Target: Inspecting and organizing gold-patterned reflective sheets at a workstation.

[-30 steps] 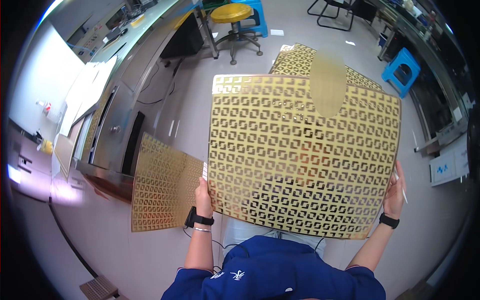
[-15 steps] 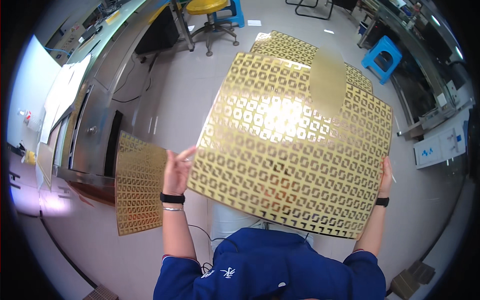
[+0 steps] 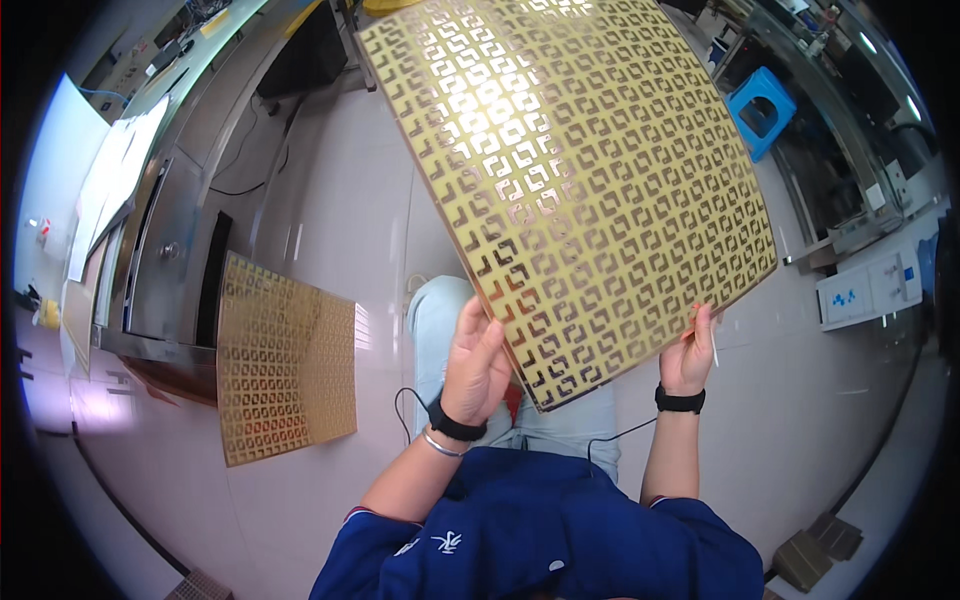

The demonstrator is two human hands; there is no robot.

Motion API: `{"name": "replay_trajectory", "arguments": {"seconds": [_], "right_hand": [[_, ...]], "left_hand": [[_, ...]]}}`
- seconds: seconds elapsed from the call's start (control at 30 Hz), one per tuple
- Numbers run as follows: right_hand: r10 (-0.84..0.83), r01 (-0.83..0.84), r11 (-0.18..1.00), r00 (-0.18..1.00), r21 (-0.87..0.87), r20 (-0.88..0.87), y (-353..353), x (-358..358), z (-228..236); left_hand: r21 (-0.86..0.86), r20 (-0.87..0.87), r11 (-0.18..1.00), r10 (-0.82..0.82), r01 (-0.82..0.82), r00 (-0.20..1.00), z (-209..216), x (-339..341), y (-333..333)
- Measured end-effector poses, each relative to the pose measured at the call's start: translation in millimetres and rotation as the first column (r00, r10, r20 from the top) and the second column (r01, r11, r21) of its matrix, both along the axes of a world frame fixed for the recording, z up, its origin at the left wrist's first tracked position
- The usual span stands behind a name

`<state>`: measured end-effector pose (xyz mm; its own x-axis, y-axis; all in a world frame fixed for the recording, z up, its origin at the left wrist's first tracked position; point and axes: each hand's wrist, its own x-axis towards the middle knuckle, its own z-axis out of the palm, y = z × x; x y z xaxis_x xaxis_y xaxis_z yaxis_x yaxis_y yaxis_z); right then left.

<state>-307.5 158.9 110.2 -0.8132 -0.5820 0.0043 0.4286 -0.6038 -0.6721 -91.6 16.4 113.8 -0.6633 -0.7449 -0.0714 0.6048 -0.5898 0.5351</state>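
Note:
A big flat yellow circuit-board panel (image 3: 600, 200), covered in a repeating pattern of brown, shiny linked shapes, is raised in front of me and tilted. My left hand (image 3: 477, 365) grips its left edge close to the near corner, fingers partly behind it. On the lower right edge, my right hand (image 3: 689, 352) pinches the panel between thumb and fingers. A thin white stick shows beside the right fingers; whether I hold it is unclear. To the left, a similar patterned panel (image 3: 270, 365) stands low against a metal cabinet.
The steel cabinet (image 3: 165, 255) and a long workbench run along the left. At the right are a blue plastic stool (image 3: 762, 112), a dark bench and a white box (image 3: 868, 288). Brown blocks (image 3: 808, 560) lie at the lower right. A black cable hangs by my legs.
The held panel has turned and moved up and away, its near corner now pointing toward me. Both hands have come closer together along its edges. The patterned panel behind is now hidden.

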Motion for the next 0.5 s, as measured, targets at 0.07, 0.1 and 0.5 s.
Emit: {"name": "replay_trajectory", "arguments": {"seconds": [0.07,0.1,0.5], "right_hand": [[0.029,-0.029,0.999,1.0,0.026,-0.003,1.5,5.0,1.5],[0.023,-0.024,0.999,1.0,0.037,0.009,3.1,5.3,-2.2],[-0.091,0.088,0.986,0.996,0.139,0.014,49.7,-27.8,-15.8]], "left_hand": [[0.022,-0.018,1.0,-0.001,0.002,1.0,3.7,2.8,-2.4],[0.019,-0.037,1.0,0.017,-0.016,0.999,4.1,2.1,-1.3],[-0.015,0.096,0.999,0.033,-0.032,0.995,-25.1,36.2,-30.7]]}}
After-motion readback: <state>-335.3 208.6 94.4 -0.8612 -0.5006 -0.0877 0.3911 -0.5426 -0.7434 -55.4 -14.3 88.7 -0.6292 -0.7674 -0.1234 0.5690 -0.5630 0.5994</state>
